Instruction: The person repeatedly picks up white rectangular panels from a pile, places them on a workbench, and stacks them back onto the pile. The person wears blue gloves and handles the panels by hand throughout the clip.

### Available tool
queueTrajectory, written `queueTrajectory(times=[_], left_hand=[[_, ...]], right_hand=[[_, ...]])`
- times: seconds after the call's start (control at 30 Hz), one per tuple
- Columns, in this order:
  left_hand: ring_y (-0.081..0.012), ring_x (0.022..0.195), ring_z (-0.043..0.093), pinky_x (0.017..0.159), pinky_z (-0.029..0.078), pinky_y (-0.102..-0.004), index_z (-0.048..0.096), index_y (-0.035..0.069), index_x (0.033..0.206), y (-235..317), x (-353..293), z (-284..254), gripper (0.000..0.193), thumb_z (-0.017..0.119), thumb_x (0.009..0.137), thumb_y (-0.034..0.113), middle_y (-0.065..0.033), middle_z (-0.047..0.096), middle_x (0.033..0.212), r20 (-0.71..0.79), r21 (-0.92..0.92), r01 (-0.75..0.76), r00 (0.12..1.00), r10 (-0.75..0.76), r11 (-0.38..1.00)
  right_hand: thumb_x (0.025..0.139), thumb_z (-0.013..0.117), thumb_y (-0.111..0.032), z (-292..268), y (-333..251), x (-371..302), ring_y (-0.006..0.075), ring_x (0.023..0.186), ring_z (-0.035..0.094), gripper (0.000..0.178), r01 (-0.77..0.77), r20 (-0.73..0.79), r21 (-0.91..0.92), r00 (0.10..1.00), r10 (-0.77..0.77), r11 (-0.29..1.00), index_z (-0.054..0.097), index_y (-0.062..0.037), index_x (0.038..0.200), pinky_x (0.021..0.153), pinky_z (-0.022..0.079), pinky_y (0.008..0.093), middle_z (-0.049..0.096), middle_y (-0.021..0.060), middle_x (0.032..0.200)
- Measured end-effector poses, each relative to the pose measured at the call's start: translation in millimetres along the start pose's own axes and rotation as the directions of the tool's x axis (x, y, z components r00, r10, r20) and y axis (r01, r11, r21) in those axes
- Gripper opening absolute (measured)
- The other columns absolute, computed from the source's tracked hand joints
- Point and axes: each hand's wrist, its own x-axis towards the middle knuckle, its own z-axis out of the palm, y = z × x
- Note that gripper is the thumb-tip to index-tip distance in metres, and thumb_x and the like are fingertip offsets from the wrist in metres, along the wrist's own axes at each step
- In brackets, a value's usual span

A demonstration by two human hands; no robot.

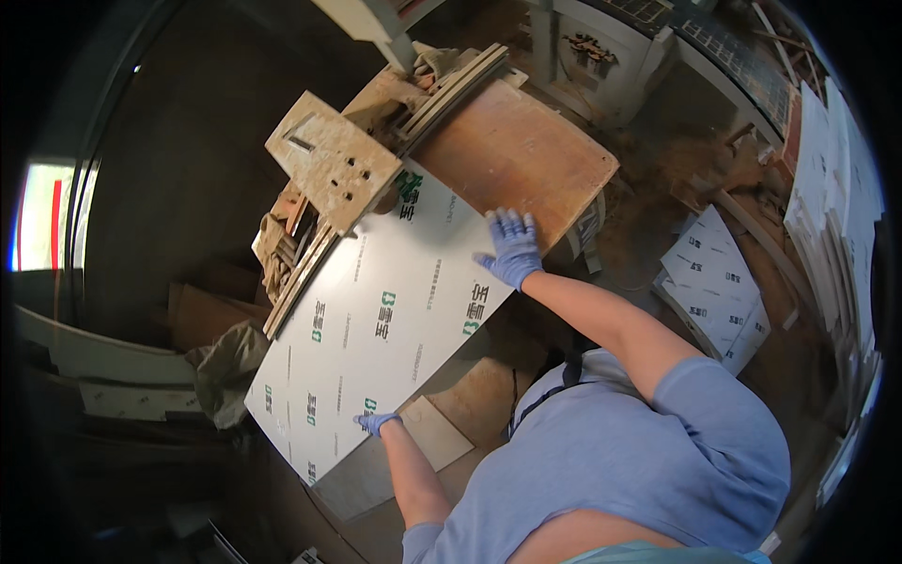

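Observation:
A large white printed panel point(381, 324) lies slantwise across a machine table with a rusty brown top point(521, 150). My right hand point(513, 252), in a blue glove, rests flat on the panel's right end, near the brown top, with its fingers spread. Farther left along the near edge, my left hand point(378, 423), also gloved in blue, grips the panel's rim; part of it is hidden there. The panel's far side runs under a dusty, tan wooden plate point(334, 162) with a slot and several holes, next to a long straight rail point(303, 282).
White panel offcuts point(716, 282) lie on the floor to the right. More white sheets point(836, 226) lean upright at the far right. A bare board point(427, 446) sits below the panel. Cloth or sacking point(230, 376) hangs at the left, and sawdust covers the floor behind.

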Motion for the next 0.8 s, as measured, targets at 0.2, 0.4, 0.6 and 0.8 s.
queueTrajectory(times=[0.2, 0.4, 0.6, 0.8], left_hand=[[-0.0295, 0.087, 0.064, 0.071, 0.057, -0.0420, 0.063, -0.003, 0.106, 7.5, -41.2, 18.4, 0.058, 0.054, 0.088, 0.051, -0.0170, 0.064, 0.110, -0.453, 0.269, -0.069, 0.871, 0.189, 0.961], [-0.0293, 0.080, 0.064, 0.068, 0.057, -0.0425, 0.064, -0.006, 0.097, 4.9, -37.2, 20.6, 0.057, 0.052, 0.090, 0.049, -0.0183, 0.065, 0.101, -0.462, 0.181, -0.153, 0.859, 0.221, 0.972], [-0.0285, 0.076, 0.063, 0.066, 0.057, -0.0423, 0.064, -0.005, 0.090, 2.6, -38.3, 24.9, 0.056, 0.054, 0.089, 0.049, -0.0169, 0.065, 0.094, -0.468, 0.171, -0.112, 0.865, 0.181, 0.979], [-0.0279, 0.079, 0.063, 0.067, 0.054, -0.0432, 0.066, -0.003, 0.092, 1.3, -21.8, 12.7, 0.050, 0.056, 0.089, 0.046, -0.0155, 0.066, 0.093, -0.493, 0.259, -0.131, 0.834, 0.247, 0.957]], right_hand=[[0.084, 0.047, -0.063, 2.4, -4.3, 5.3, 0.0361, 0.140, 0.019, 0.081, -0.098, -0.002, -0.025, 0.995, 0.098, 0.995, 0.036, -0.0069, 0.141, 0.113, 0.003, 0.0557, 0.027, 0.0189, 0.150], [0.084, 0.048, -0.061, -2.9, -8.5, 3.7, 0.0363, 0.139, 0.020, 0.078, -0.093, -0.005, -0.025, 0.996, 0.093, 0.995, 0.038, -0.0071, 0.140, 0.113, 0.005, 0.0545, 0.028, 0.0186, 0.149], [0.085, 0.047, -0.061, -0.9, -4.7, 6.1, 0.0369, 0.140, 0.019, 0.078, -0.094, 0.018, -0.043, 0.995, 0.094, 0.995, 0.038, -0.0071, 0.141, 0.113, 0.002, 0.0556, 0.026, 0.0183, 0.150], [0.085, 0.047, -0.060, -7.0, -7.5, 6.2, 0.0377, 0.140, 0.018, 0.077, -0.087, 0.053, -0.026, 0.995, 0.088, 0.996, 0.037, -0.0067, 0.140, 0.113, 0.001, 0.0564, 0.026, 0.0182, 0.151]])
